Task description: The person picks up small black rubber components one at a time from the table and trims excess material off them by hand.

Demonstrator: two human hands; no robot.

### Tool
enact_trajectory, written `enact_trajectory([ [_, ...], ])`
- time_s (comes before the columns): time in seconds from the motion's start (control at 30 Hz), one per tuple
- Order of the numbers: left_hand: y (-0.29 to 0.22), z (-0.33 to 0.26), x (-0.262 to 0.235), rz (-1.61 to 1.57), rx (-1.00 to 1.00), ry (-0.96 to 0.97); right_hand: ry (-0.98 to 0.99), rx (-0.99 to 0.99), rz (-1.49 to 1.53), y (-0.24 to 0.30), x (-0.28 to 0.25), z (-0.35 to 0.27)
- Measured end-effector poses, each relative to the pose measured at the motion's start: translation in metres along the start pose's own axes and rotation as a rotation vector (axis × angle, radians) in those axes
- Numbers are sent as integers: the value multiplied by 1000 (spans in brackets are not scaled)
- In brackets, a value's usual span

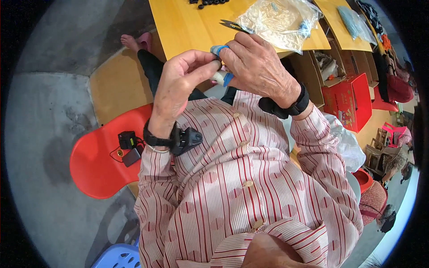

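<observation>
My left hand and my right hand meet fingertip to fingertip in front of my lap, near the table's edge. Thumb and index finger of the left are pinched together. The right hand's fingers are curled in, and blue and white wrapping shows at its thumb side. A blue band circles a fingertip of the right hand. Something small and dark shows between the fingertips, mostly hidden by them. Just beyond the right hand, a pair of scissors lies on the yellow table.
Small black pieces lie at the table's far side. A clear plastic bag rests near the scissors. To the right stand cardboard boxes and a red box. An orange-red chair at left carries small black devices. Other people sit at far right.
</observation>
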State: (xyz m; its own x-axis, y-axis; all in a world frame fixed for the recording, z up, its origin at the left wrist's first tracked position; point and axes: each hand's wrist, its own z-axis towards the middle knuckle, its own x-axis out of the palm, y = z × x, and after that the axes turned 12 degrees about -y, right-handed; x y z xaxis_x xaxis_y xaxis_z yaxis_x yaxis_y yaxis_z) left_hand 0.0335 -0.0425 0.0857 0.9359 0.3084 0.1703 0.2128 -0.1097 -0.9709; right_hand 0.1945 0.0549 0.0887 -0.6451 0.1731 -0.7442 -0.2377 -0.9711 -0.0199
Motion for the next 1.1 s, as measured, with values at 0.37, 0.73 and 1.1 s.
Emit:
enact_trajectory([
  [0.37, -4, 2, -3, -45, -62, 6, -49, 58, 59, -3, -3, -4],
  [0.73, -2, 7, 3, 9, -26, 34, -52, 32, 37, -5, 0, -7],
  [1.1, 1, 3, 14, 55, 22, -42, -46, 20, -10, -5, 1, -9],
])
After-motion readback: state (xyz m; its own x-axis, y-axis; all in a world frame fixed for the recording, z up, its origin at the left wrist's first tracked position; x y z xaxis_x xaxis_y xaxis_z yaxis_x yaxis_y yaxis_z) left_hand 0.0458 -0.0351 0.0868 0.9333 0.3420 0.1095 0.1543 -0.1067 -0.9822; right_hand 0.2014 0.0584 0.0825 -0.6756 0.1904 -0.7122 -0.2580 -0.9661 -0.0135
